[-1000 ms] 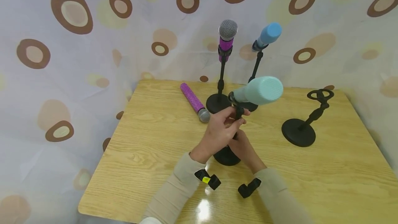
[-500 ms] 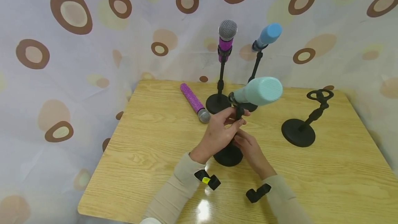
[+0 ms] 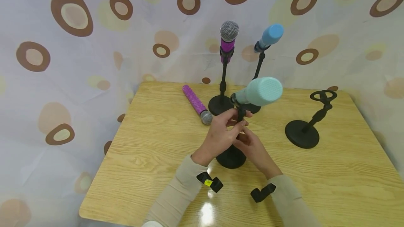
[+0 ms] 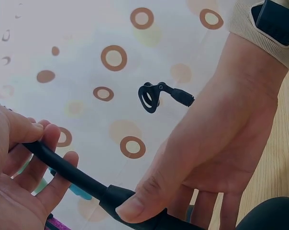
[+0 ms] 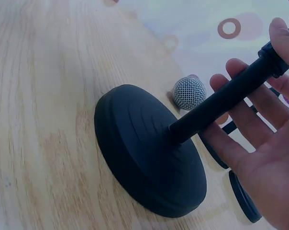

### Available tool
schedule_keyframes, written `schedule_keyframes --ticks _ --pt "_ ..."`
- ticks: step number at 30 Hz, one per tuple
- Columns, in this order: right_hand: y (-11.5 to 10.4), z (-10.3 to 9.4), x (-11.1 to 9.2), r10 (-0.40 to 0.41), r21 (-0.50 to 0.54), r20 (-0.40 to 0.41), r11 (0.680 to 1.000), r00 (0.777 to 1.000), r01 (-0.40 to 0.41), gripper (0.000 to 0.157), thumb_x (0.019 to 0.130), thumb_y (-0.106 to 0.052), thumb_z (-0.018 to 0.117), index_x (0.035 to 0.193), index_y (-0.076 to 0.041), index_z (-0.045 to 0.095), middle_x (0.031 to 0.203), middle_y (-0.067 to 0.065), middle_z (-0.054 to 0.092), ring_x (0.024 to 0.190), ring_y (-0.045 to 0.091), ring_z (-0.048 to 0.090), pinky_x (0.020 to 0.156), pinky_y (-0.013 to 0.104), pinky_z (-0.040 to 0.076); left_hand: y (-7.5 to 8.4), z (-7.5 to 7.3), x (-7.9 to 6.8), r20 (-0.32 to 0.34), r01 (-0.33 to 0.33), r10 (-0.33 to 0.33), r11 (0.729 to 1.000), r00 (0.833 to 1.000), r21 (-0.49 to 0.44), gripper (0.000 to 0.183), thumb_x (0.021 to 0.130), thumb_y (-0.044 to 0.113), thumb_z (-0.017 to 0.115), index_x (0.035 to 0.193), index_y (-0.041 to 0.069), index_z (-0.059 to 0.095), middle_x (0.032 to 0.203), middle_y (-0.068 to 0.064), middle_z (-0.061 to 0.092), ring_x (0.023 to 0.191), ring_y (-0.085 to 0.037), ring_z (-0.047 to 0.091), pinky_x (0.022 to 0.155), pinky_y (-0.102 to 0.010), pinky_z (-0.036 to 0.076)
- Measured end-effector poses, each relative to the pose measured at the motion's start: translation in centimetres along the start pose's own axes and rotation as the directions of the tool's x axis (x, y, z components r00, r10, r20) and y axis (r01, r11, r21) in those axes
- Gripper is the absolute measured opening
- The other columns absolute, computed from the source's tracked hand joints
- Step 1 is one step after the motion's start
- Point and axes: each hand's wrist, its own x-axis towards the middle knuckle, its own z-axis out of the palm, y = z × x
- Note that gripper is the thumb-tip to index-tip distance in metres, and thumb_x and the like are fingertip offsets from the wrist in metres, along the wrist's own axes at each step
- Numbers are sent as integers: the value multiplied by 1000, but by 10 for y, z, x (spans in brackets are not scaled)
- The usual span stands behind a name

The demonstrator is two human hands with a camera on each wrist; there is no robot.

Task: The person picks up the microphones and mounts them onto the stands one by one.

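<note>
The right hand (image 3: 257,150) has shifted outward a bit, now gripping around the collar (image 4: 110,195) of the black round-based mic stand (image 3: 231,159); probably a regrip. Left hand (image 3: 219,136) pinches higher up. Mint-green fat-headed mic (image 3: 263,91) is clipped on top, over the pale wooden worktop (image 3: 142,171).

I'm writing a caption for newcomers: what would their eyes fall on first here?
First comes the mint-green microphone near the centre of the head view, on a black stand that the left grip and right grip hold. Behind it rise a purple microphone and a blue microphone. To the right, another stand has an empty holder.
</note>
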Motion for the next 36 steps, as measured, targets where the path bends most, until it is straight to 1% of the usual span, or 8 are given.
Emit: schedule_keyframes --ticks 4,9,14,16,22,25,32,36 --pt "4 1 5 -6 -25 -6 1000 1000 6 55 89 -29 54 138 -36 29 135 -2 43 120 21 48 96 41 41 0 0 -1 1 1 -1 1000 1000 -2 20 87 3 55 106 4 58 104 -7 64 87 -17 62 85 -23 49" --pt "18 2 9 -21 -100 -27 995 999 18 42 88 -35 53 130 -34 43 126 -4 52 116 15 51 96 38 43 0 -1 -2 14 27 -26 999 1000 -22 21 88 1 53 108 3 57 106 -10 63 89 -20 63 85 -23 49" --pt "24 3 9 -43 -136 -55 990 998 35 34 88 -37 53 121 -27 54 117 -2 59 108 14 56 92 37 45 -5 0 -4 47 50 -49 999 998 -8 20 88 3 52 108 4 55 103 -10 64 91 -20 63 86 -22 48" --pt "24 4 9 -47 -135 -75 990 996 37 33 88 -36 54 118 -25 56 114 -1 60 106 14 57 91 36 46 -10 1 -5 55 58 -58 998 997 -6 19 88 4 52 107 5 55 101 -9 64 91 -18 63 86 -22 48" --pt "23 8 7 -17 -122 -132 993 991 1 32 87 -34 56 117 -24 58 112 0 62 104 14 58 90 35 47 -45 6 -13 76 111 -113 993 991 34 14 90 16 53 103 15 57 99 4 64 94 -2 59 88 -18 46" --pt "23 10 7 -3 -123 -150 992 989 -16 30 87 -34 56 115 -22 60 110 0 62 102 15 58 89 36 47 -59 8 -18 84 132 -138 989 987 73 12 90 22 53 101 20 58 99 7 64 97 1 57 88 -20 46" --pt "27 10 6 19 -145 -182 988 983 -46 32 87 -35 55 114 -17 60 108 5 64 98 18 61 86 37 49 -77 12 -25 100 144 -162 976 982 165 15 88 24 56 102 21 59 98 10 63 92 1 57 77 -16 48" --pt "35 12 6 36 -215 -202 973 979 -80 29 89 -29 55 111 -11 62 103 8 66 93 19 63 83 35 50 -85 15 -27 131 124 -155 969 979 215 16 87 22 57 103 19 57 99 9 62 93 2 56 79 -15 47"
